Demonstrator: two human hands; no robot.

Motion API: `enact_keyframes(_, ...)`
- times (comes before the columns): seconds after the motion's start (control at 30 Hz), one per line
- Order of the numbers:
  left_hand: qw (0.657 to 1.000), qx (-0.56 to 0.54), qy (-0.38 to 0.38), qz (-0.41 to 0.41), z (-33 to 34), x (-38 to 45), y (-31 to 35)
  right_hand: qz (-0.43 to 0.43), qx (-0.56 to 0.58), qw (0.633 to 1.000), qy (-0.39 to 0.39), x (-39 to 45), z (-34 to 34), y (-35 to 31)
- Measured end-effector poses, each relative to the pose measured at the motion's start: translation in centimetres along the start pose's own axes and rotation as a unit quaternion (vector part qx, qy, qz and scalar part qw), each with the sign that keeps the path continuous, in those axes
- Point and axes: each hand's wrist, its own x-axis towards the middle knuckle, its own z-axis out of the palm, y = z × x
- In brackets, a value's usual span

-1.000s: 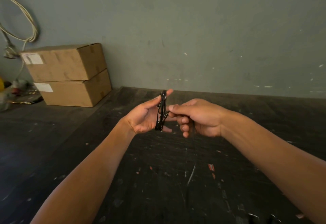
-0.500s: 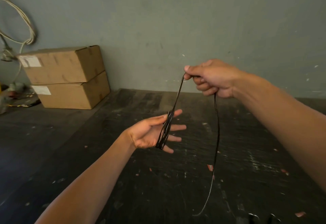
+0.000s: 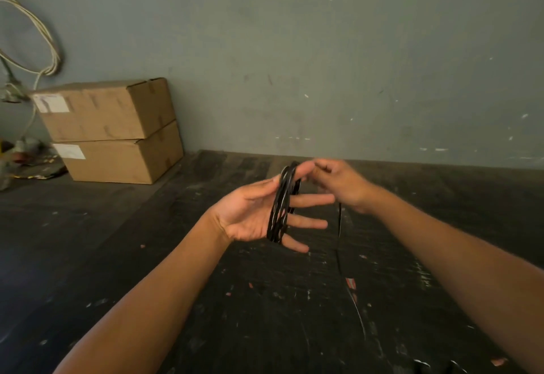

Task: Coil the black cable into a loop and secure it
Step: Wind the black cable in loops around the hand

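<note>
The left hand (image 3: 250,214) is held out palm up over a dark, scuffed table (image 3: 147,256), fingers spread wide and flat. The black cable (image 3: 279,206) is wrapped around those four fingers in a bunch of turns, sitting roughly at the middle of the fingers with the fingertips poking out past it to the right. The thumb lies along the top, near the upper part of the coil.

The right hand (image 3: 341,185) is just beside the top of the coil, fingers pinched together on the loose strand of cable. It's a bit motion-blurred, so the exact grip is hard to make out. From that hand the free tail hangs down and trails onto the table toward the person.

Back left, two cardboard boxes (image 3: 112,129) are stacked against a grey-green wall (image 3: 323,64), with some whitish wires (image 3: 44,41) looped on the wall above them.
</note>
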Motion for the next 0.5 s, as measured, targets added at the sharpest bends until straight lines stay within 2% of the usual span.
enact_keyframes(0.2, 0.997, -0.016, 0.041, 0.056, -0.2, -0.1, 1.4, 0.012, 0.015, 0.997, -0.075, -3.5, 7.6, 4.3)
enact_keyframes(0.33, 0.994, -0.019, 0.059, 0.087, -1.0, -0.3, 2.2, 0.020, -0.041, 0.986, -0.158, -6.0, 10.9, 4.9)
enact_keyframes(0.5, 0.987, -0.022, 0.133, 0.086, -2.5, -1.0, 2.5, -0.066, -0.084, 0.984, -0.142, -8.1, 12.4, 2.1)
